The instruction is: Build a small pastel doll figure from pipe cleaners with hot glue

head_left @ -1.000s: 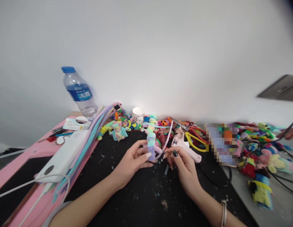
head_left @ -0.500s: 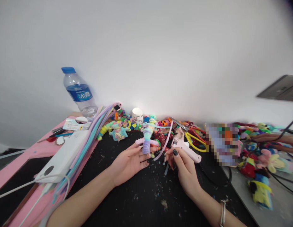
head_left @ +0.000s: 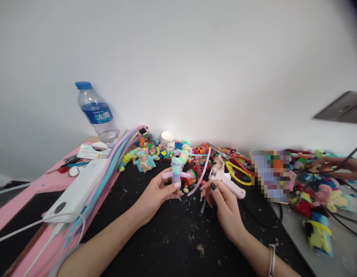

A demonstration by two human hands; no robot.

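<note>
Moved doll (head_left: 176,169): in the head view, against the earlier frame, it sits a little farther from the wearer, and the left hand (head_left: 153,196) has gone from an open palm under it to a thumb closed over its lower end.
Grip of left hand: thumb and fingers pinch the doll low on its body.
Fingers of right hand (head_left: 224,204): curled, thumb near the forefinger; whether they hold anything, I cannot tell.
Doll and hands: it is at the left fingertips, to the left of the right hand and slightly beyond it; the left hand is nearer, in contact, with a gap to the right.
Long axis of doll: close to upright in view, stubby arms out to both sides, one toward the right hand.
Strip (head_left: 206,163): pink, slanting between the hands, its near end just short of the right fingers.
Glue gun (head_left: 227,184): just beyond the right hand, with scissors (head_left: 238,175) past it.
Hidden: the doll's lower end, behind the left thumb; part of the right fingers, behind that hand.
Hard to make out: the doll's top, against colourful pieces; whether the doll touches the mat (head_left: 166,246).
Cut off: another person's hand (head_left: 336,164), far right; pixels mask a card (head_left: 270,177).
</note>
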